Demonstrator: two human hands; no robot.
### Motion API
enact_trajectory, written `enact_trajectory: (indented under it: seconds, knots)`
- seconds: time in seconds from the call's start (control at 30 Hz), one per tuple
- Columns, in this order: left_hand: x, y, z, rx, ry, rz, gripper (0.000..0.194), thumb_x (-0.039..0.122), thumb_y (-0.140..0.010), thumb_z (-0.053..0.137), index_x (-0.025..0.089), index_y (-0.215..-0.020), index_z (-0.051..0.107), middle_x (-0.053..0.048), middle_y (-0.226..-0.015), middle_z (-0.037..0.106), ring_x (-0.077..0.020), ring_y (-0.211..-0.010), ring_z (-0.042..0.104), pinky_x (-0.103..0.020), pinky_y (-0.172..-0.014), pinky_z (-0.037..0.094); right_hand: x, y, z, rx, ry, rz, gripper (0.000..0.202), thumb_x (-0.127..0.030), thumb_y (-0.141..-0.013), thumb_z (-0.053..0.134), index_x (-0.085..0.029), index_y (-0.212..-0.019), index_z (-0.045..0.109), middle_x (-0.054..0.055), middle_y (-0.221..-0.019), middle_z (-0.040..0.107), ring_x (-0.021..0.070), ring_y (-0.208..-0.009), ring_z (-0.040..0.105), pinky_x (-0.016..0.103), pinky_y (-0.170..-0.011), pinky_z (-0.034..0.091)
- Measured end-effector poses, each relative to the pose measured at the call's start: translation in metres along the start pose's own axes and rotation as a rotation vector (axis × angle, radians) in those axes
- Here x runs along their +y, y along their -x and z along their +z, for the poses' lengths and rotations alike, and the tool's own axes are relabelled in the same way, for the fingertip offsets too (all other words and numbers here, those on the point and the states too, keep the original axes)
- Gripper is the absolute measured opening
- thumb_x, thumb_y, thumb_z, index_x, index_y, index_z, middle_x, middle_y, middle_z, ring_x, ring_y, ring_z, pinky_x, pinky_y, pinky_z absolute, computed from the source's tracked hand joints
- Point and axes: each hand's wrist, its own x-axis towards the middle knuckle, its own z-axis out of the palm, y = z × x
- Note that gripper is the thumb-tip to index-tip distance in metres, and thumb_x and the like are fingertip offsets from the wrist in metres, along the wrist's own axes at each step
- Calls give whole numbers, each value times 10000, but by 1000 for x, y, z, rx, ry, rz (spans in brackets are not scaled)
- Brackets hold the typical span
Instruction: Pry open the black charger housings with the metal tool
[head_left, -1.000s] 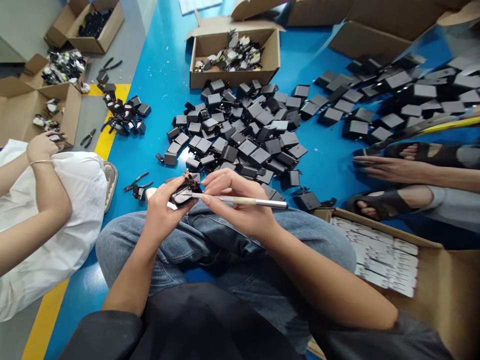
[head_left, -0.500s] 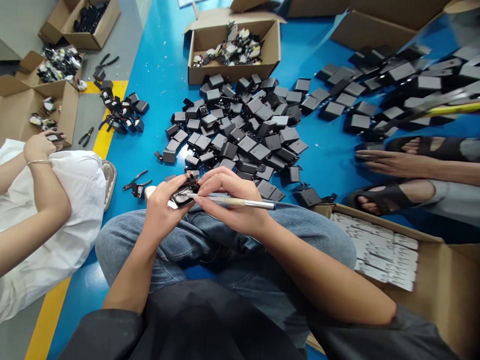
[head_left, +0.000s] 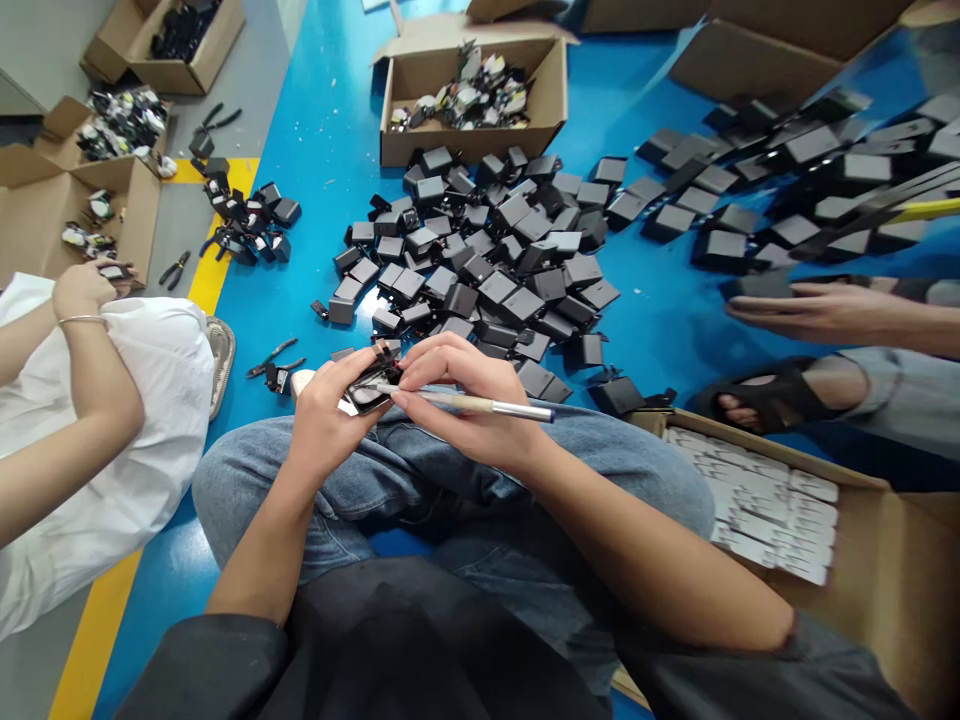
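Observation:
Over my lap, my left hand [head_left: 330, 408] grips a small black casing [head_left: 369, 393] whose open side shows a pale part inside. My right hand [head_left: 469, 400] pinches a slim pen-like tool [head_left: 484, 405] with a silver and blue end pointing right. The tool's thin tip reaches into the casing, and the fingertips of my right hand are at the casing's edge. Just beyond my hands lies a large pile of black boxes [head_left: 495, 290] on the blue floor. The fingers partly hide the casing.
A carton [head_left: 547, 140] of mixed parts stands beyond the pile. At right are a box of white plates [head_left: 862, 480] and a person's hand [head_left: 817, 312]. Pliers [head_left: 271, 358] lie at left, near a person in white [head_left: 150, 400].
The other person's hand at the right has shifted and now covers part of a sandal. My hands keep nearly the same hold; the whole view has moved slightly.

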Motion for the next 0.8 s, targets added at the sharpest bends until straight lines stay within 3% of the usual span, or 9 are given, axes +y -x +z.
enact_trajectory:
  seconds: [0.17,0.43,0.8]
  knots:
    - [0,0,1,-1,-41,36,421,304,-844,724,220,-1247,640,-77,-1256,711,-231,-1125,689,-349,-952,553,1,1,1,-23,66,-49,99,-163,-862,692,-225,-827,623,19,-797,689,188,-869,642,335,-781,570]
    - [-3,2,5,14,-85,59,427,252,-843,700,223,-1263,630,-66,-1267,706,-223,-1135,680,-336,-957,551,-3,5,9,1,126,-56,105,-162,-901,640,-211,-821,593,31,-792,670,181,-804,618,326,-740,549]
    - [0,5,9,11,-166,-45,406,253,-847,617,203,-1248,649,-73,-1254,710,-233,-1091,683,-353,-965,544,-1,8,18,16,178,-132,134,-129,-908,591,-225,-826,547,37,-778,661,191,-770,586,350,-728,543]
